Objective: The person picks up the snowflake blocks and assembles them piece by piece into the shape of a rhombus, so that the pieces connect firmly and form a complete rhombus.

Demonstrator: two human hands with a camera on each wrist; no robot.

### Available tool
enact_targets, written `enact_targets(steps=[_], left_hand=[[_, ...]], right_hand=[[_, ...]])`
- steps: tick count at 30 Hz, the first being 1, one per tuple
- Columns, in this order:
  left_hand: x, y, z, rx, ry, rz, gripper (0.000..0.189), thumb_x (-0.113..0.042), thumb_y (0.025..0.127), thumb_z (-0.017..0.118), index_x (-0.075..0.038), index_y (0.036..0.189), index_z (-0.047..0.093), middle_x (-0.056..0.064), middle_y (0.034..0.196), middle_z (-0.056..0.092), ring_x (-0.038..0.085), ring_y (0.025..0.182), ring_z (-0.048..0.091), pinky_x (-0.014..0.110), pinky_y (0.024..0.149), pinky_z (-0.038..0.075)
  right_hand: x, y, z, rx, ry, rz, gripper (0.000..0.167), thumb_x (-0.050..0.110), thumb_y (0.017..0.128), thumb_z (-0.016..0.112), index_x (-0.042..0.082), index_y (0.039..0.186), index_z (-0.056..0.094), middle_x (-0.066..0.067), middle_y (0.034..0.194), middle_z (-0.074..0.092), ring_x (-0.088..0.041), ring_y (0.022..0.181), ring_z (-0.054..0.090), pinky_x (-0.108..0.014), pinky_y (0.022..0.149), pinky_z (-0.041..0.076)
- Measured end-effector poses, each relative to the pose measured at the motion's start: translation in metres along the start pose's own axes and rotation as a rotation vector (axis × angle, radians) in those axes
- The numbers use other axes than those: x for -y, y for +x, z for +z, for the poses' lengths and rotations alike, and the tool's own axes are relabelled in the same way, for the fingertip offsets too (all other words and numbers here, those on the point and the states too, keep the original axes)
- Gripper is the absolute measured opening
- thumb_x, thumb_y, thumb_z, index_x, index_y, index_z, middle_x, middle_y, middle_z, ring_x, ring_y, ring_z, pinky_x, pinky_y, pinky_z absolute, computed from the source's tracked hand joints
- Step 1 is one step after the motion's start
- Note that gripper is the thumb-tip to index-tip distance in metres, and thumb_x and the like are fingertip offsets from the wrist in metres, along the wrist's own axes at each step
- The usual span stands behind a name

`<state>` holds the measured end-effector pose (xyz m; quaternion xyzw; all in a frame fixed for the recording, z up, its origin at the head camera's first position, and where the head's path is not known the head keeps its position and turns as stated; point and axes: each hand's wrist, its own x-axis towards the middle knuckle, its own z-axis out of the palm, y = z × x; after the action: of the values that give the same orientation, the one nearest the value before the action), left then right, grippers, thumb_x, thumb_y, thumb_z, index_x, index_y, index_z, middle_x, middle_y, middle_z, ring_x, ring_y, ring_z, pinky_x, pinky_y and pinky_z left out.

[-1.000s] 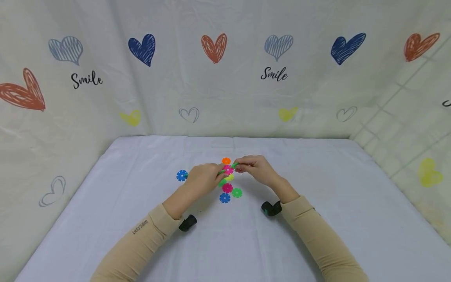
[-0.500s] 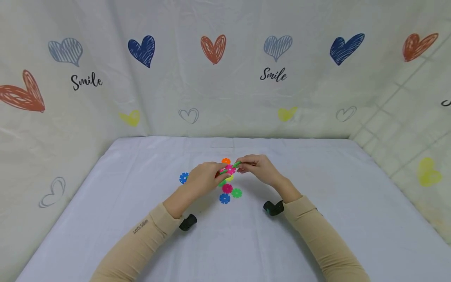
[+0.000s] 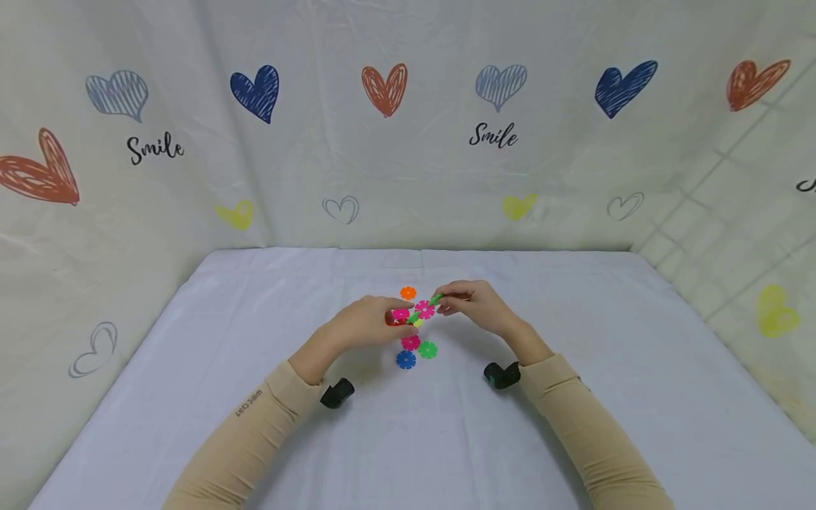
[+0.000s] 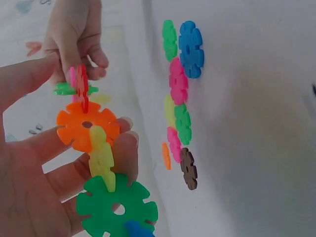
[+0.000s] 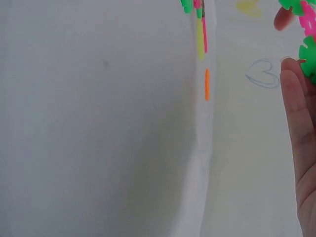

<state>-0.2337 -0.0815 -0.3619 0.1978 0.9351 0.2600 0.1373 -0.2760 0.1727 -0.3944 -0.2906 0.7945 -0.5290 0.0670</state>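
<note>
A chain of interlocking flower-shaped plastic discs (image 3: 424,309) runs between the two hands above the table. My right hand (image 3: 474,304) pinches a green disc (image 5: 308,59) at its right end. My left hand (image 3: 363,322) cradles the other part, thumb and fingers spread around it. In the left wrist view, an orange disc (image 4: 66,126), a yellow disc (image 4: 101,157), a green disc (image 4: 117,207) and part of a blue disc (image 4: 137,230) lie along the left palm, with curled fingertips behind them. Pink and red discs show in the gap between the hands.
Loose discs lie in a cluster on the white table: an orange one (image 3: 408,292), a pink one (image 3: 411,343), a green one (image 3: 428,350), a blue one (image 3: 406,360) and a brown one (image 4: 188,169). A white curtain printed with hearts (image 3: 385,91) stands behind.
The right hand has shifted slightly right with the green disc. The left hand has turned and spread its thumb from its fingers; the blue end disc is now hidden behind it in the head view.
</note>
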Motion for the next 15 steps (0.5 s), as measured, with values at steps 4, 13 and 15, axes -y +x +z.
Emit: enact_targets(steps=[4, 13, 15], left_hand=[[0.011, 0.000, -0.009, 0.129, -0.120, 0.084, 0.055, -0.042, 0.097, 0.065, -0.019, 0.146, 0.059, 0.001, 0.118, 0.069, 0.018, 0.103, 0.061, 0.040, 0.084, 0.052], [0.046, 0.000, -0.023, 0.353, -0.605, 0.100, 0.068, -0.015, 0.090, 0.055, -0.020, 0.157, 0.043, 0.014, 0.150, 0.049, 0.033, 0.117, 0.062, 0.048, 0.097, 0.050], [0.052, 0.000, -0.022, 0.341, -0.715, 0.061, 0.067, -0.011, 0.091, 0.053, -0.017, 0.157, 0.043, 0.019, 0.151, 0.047, 0.036, 0.110, 0.067, 0.042, 0.089, 0.055]], right_hand=[[-0.001, -0.001, -0.004, 0.018, 0.005, 0.006, 0.023, -0.003, 0.100, 0.061, -0.013, 0.120, 0.066, -0.022, 0.109, 0.071, -0.039, 0.096, 0.071, -0.036, 0.085, 0.059], [-0.001, -0.006, -0.014, 0.008, 0.060, 0.014, 0.023, -0.004, 0.100, 0.060, -0.014, 0.120, 0.066, -0.022, 0.108, 0.071, -0.026, 0.093, 0.072, -0.044, 0.086, 0.059], [-0.002, -0.007, -0.015, -0.010, 0.055, 0.023, 0.024, -0.001, 0.101, 0.061, -0.013, 0.121, 0.066, -0.022, 0.109, 0.071, -0.027, 0.093, 0.073, -0.044, 0.086, 0.059]])
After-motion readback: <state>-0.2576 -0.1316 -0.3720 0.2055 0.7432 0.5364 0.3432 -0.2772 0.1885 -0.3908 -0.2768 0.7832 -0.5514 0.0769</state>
